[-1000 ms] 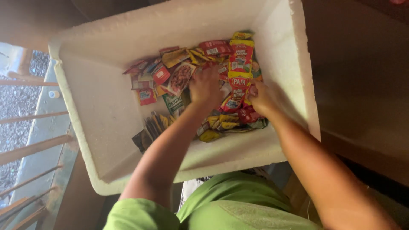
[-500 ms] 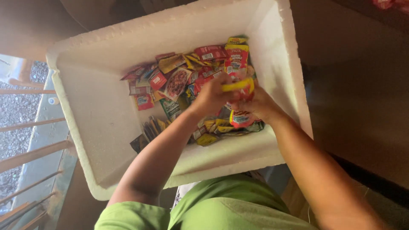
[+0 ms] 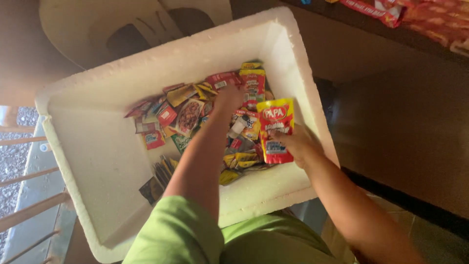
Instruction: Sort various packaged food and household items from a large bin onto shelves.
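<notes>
The right hand (image 3: 299,144) pinched a red-and-yellow sachet (image 3: 275,128), raised at the fingers' nine o'clock over the white foam box (image 3: 93,161). The left hand (image 3: 228,97) reached into the packet pile (image 3: 195,117); its finger state could not be told.

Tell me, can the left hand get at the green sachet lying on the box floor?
Probably yes: the left hand is down among the packets, and the green sachet lies uncovered nearby in the foam box.

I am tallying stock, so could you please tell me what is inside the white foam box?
The white foam box holds a heap of small sachets, red, yellow and green. The left hand and forearm cover some; anything beneath the heap is hidden.
</notes>
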